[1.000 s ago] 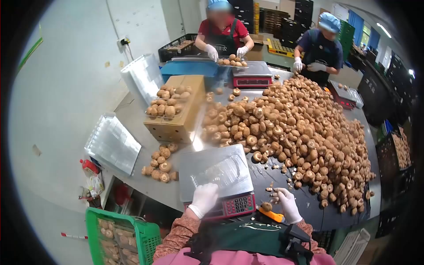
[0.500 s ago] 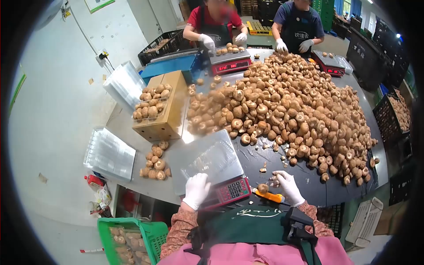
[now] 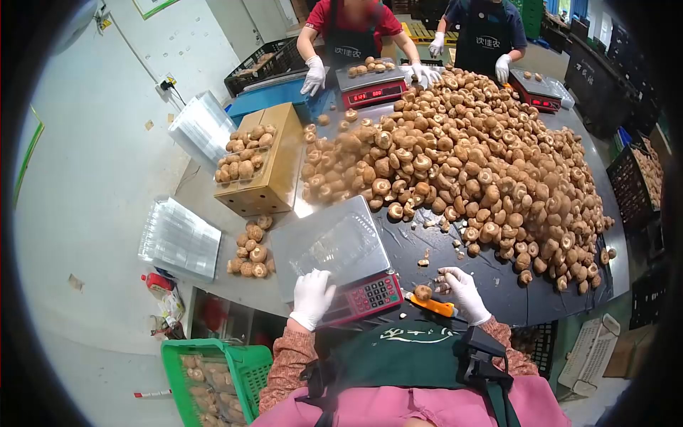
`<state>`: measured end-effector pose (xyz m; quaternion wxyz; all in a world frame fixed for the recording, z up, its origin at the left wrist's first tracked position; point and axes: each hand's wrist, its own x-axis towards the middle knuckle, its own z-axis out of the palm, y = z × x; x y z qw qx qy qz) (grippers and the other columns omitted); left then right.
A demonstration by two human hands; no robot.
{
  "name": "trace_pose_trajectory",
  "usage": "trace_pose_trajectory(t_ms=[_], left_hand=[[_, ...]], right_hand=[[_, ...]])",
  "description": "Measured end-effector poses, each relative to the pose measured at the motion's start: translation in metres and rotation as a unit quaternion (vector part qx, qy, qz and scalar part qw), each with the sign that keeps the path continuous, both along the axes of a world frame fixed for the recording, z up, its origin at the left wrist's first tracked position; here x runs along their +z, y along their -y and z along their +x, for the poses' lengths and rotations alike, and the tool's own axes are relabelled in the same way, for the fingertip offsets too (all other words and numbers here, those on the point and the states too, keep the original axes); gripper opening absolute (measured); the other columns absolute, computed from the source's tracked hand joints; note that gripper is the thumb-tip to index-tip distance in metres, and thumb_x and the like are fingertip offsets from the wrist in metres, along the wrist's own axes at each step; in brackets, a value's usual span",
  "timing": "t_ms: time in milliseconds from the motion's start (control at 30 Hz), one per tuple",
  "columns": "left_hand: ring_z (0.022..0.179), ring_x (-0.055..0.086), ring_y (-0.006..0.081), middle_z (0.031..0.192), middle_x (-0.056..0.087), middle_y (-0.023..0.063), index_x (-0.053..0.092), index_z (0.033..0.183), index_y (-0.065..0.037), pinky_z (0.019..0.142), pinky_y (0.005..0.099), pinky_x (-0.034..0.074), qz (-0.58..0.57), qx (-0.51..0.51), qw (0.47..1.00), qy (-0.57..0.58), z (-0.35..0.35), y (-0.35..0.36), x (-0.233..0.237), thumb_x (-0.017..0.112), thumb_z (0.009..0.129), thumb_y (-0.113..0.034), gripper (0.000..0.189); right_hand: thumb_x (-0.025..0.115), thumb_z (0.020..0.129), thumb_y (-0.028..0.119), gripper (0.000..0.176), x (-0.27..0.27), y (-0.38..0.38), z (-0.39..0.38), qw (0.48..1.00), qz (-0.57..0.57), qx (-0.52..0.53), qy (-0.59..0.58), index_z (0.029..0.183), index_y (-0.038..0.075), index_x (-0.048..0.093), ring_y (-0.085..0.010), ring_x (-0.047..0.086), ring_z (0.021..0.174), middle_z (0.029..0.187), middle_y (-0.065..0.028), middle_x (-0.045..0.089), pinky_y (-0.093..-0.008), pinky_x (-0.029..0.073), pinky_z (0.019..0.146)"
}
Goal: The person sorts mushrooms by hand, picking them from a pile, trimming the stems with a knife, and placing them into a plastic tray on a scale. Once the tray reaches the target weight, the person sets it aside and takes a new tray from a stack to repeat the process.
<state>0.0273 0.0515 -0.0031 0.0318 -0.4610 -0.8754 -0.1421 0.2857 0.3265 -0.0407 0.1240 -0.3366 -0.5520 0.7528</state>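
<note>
My left hand (image 3: 313,299), white-gloved, rests at the near left edge of a scale (image 3: 313,220), thumb apart from the fingers and nothing visible in it. A clear plastic tray (image 3: 341,245) seems to lie on the metal plate, though its outline is faint. To the right, my gloved right hand (image 3: 464,295) hovers over the black table surface with bent, parted fingers. Just left of it are a single brown mushroom (image 3: 422,292) and an orange-handled knife (image 3: 432,306). Beyond both hands spreads a large heap of mushrooms (image 3: 484,171).
Stacked clear trays (image 3: 181,238) stand at the left beside loose mushrooms (image 3: 250,250). A filled tray (image 3: 242,160) sits on a cardboard box (image 3: 281,156). A green crate (image 3: 213,349) stands below left. Two co-workers (image 3: 356,35) stand behind the table with red scales (image 3: 373,92).
My hands stay almost in place; the view has shifted slightly. Across the table, the co-workers' hands have moved apart, one away from a red scale to the blue bin's side.
</note>
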Motion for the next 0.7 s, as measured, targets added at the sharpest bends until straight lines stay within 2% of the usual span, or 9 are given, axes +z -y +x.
trace_pose_trajectory(t_ms=[367, 700], left_hand=[[0.091, 0.061, 0.0273, 0.09, 0.061, 0.0058, 0.064, 0.095, -0.013, 0.081, 0.0413, 0.045, -0.005, -0.018, 1.0, -0.02, -0.001, 0.004, -0.005, 0.071, 0.081, -0.016, 0.015], [0.093, 0.062, 0.0264, 0.091, 0.061, 0.005, 0.065, 0.095, -0.014, 0.083, 0.0409, 0.045, 0.001, -0.022, 0.999, -0.025, -0.003, 0.006, -0.006, 0.07, 0.081, -0.013, 0.015]], right_hand=[[0.051, 0.104, 0.02, 0.029, -0.009, 0.0, 0.001, 1.0, -0.007, 0.008, -0.014, 0.122, 0.0, 0.061, -0.0103, 0.065, 0.08, 0.101, -0.0067, 0.067, -0.0276, 0.055, 0.076], [0.051, 0.104, 0.02, 0.028, -0.008, 0.004, -0.001, 1.0, 0.006, 0.016, -0.011, 0.121, 0.0, 0.062, -0.0078, 0.061, 0.079, 0.1, -0.0057, 0.067, -0.026, 0.054, 0.074]])
